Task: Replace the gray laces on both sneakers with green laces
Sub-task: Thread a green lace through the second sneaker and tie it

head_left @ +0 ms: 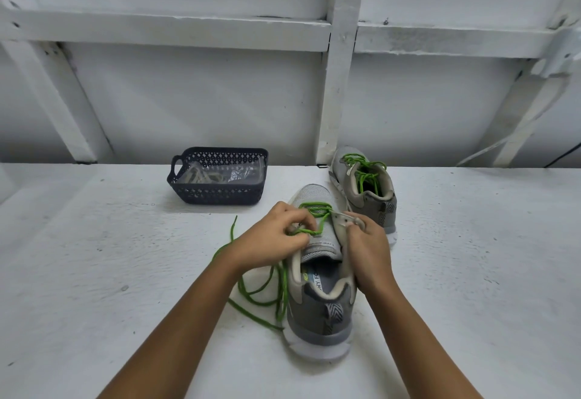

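Head view: left grip (273, 235) is pinching one green lace (311, 207), right grip (369, 247) is holding the near sneaker (317, 320); second sneaker (371, 197) and one basket (217, 194) are sitting beyond them.

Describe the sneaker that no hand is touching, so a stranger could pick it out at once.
On the white table, look to the foot of the upright post behind it, right of the dark basket. The sneaker there stands alone with green laces threaded through it; the near sneaker is held by the left hand and right hand, its green lace trailing loose.
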Motion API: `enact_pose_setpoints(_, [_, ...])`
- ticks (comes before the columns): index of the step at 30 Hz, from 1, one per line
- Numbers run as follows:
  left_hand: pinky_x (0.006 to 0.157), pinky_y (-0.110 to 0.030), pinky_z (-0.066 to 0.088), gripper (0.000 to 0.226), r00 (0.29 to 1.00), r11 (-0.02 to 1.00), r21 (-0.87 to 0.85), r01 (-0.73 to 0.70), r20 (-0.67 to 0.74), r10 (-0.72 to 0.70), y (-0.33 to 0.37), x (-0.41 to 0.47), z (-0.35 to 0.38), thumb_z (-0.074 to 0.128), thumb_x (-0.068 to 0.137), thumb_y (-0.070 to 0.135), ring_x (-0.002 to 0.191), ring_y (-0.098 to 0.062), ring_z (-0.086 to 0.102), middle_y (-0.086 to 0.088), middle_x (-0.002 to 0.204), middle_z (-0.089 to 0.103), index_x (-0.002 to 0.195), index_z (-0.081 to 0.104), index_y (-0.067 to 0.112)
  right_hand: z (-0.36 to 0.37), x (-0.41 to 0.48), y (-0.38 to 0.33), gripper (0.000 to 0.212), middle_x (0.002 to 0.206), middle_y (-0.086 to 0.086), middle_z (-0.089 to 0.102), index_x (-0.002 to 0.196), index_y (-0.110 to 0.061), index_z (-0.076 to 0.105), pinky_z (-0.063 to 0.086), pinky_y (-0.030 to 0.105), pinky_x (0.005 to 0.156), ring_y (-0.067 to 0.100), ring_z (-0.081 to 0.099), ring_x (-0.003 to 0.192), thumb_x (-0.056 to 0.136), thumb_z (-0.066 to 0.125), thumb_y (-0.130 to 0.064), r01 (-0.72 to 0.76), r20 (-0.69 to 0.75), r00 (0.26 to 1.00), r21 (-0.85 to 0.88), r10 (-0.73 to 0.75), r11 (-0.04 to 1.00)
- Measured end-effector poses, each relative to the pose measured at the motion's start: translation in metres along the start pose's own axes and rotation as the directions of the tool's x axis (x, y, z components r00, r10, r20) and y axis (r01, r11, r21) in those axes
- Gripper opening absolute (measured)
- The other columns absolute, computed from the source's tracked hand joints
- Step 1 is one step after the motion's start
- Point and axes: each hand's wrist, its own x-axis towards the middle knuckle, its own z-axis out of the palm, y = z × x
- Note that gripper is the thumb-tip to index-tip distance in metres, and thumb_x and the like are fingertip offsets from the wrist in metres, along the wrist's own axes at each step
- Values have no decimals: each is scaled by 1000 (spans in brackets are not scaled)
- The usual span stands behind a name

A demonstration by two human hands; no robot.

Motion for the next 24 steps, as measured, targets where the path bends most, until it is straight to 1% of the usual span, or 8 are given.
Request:
enact_pose_setpoints(3, [94,-22,41,14,1000,999,-32,1,-13,-1,-3,0,-3,62,86,33,100,-8,54,5,111,49,88,60,47,-1,1,0,29,101,3,66,104,-12,67,45,34,94,19,58,102,91,43,-3,-11,12,1000,6,11,1000])
enact_pose_setpoints(6, [72,-22,44,16,994,977,-208,42,-86,-61,-1,2,-4,50,94,39,80,-2,54,12,98,55,101,64,38,-4,1,0,27,102,1,65,104,-13,67,44,33,94,18,57,102,91,44,-5,-12,27,1000,-3,12,1000])
enact_pose_setpoints(7, [64,-23,45,19,986,957,-283,71,-125,-110,-1,4,-4,47,96,36,73,-4,54,11,91,55,105,64,31,-5,1,1,27,101,0,65,104,-14,67,43,30,92,17,57,101,91,45,-6,-8,34,999,-4,9,1000])
enact_pose_setpoints(9, [54,-25,44,13,963,938,-312,148,-170,-208,-3,7,-5,51,96,25,65,-11,51,5,83,53,104,60,21,-4,0,0,24,99,-1,64,102,-15,66,41,27,89,16,56,99,92,45,-6,7,53,999,-8,-7,1000])
enact_pose_setpoints(13, [46,-19,43,12,935,895,-329,302,-78,-345,-7,10,-7,63,88,11,57,-12,47,-2,76,51,98,56,11,0,0,-1,26,104,2,64,109,-12,66,41,28,91,17,55,102,94,45,-8,34,79,996,-54,-29,998])
enact_pose_setpoints(17, [44,-18,41,12,920,894,-232,383,7,-392,-9,8,-10,58,85,1,52,-11,45,-2,66,51,91,57,11,1,2,0,27,110,4,65,110,-13,66,42,31,96,18,56,106,93,47,-9,50,107,993,-94,-39,994])
enact_pose_setpoints(21, [47,-18,34,7,914,910,-88,406,39,-404,-7,8,-15,58,83,9,58,-12,41,2,64,52,86,59,15,1,3,-1,27,114,5,65,111,-12,67,43,34,99,19,56,109,91,49,-8,77,148,987,-133,-57,988])
enact_pose_setpoints(24, [50,-17,40,12,916,918,-2,396,76,-394,-3,6,-15,54,85,12,61,-11,46,1,64,52,74,58,12,0,3,-2,27,111,2,65,112,-10,66,42,31,97,17,56,108,91,50,-8,98,173,982,-155,-70,983])
